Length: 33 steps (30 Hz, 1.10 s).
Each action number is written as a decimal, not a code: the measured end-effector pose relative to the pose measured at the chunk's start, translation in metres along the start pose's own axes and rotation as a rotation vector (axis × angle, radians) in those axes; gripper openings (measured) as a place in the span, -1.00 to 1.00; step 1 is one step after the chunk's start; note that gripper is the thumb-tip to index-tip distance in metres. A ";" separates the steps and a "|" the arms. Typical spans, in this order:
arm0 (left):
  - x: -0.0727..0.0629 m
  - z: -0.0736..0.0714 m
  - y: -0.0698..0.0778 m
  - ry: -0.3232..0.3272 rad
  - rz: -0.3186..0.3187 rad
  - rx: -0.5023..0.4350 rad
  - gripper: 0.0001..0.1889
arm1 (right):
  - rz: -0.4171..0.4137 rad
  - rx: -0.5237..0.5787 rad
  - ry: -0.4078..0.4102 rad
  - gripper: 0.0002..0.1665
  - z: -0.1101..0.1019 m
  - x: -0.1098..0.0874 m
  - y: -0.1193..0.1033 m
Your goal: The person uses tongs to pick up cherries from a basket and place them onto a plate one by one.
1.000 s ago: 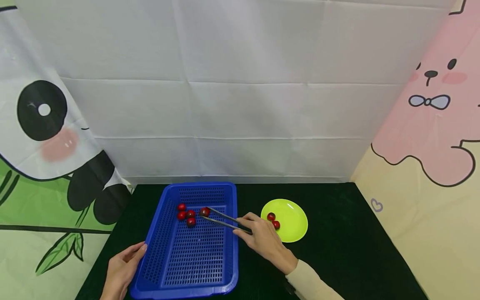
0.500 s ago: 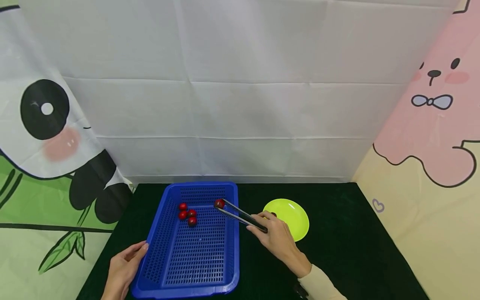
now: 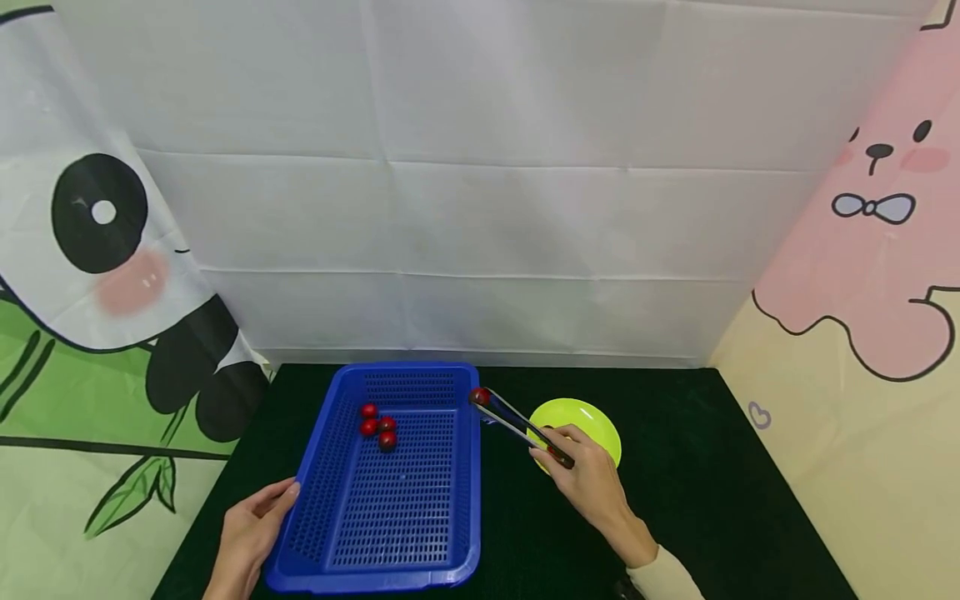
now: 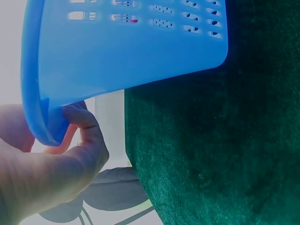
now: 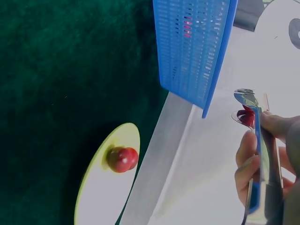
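Observation:
With its fingers and thumb, my left hand [image 3: 251,533] pinches the left rim of a blue plastic basket [image 3: 468,500]; the left wrist view shows the thumb and fingers around that rim [image 4: 49,126]. Several red cherry tomatoes [image 3: 387,440] lie toward the back of the basket. My right hand [image 3: 588,483] grips metal tongs [image 3: 517,425], whose tips clasp one cherry tomato [image 3: 480,397] over the basket's right edge. Beneath and behind that hand sits a yellow-green plate [image 3: 581,412], partly covered in the head view. Cherry tomatoes [image 5: 122,160] on it show in the right wrist view.
A dark green cloth [image 3: 675,467] covers the table, whose back edge meets a white hanging sheet [image 3: 487,217]. Printed cartoon drapes flank the table: a panda [image 3: 112,233] on the left, a pink bear [image 3: 862,275] on the right.
My right hand has carried the tomato in the tongs rightward, from inside the basket to its right rim. My left hand keeps its hold on the basket.

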<state>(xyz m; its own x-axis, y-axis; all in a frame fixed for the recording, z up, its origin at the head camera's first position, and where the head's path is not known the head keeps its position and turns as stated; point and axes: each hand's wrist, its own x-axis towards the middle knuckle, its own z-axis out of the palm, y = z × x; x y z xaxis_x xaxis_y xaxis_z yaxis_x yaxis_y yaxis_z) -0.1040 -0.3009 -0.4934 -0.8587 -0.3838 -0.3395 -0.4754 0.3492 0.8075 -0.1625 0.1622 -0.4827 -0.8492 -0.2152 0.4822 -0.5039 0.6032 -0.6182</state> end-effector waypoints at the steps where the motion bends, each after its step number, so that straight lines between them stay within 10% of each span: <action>1: 0.000 0.000 0.000 0.001 -0.004 -0.001 -0.20 | 0.009 -0.002 0.004 -0.67 -0.002 -0.001 0.001; 33: -0.001 0.000 0.000 -0.013 -0.011 -0.036 -0.20 | 0.188 -0.146 0.071 -0.67 -0.040 -0.053 0.049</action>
<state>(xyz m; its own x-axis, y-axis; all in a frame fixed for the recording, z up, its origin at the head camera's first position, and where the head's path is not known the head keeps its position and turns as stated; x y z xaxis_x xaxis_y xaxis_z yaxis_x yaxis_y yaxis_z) -0.1031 -0.3006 -0.4929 -0.8559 -0.3760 -0.3550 -0.4782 0.3141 0.8201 -0.1363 0.2338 -0.5142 -0.9102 -0.0375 0.4124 -0.3055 0.7332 -0.6076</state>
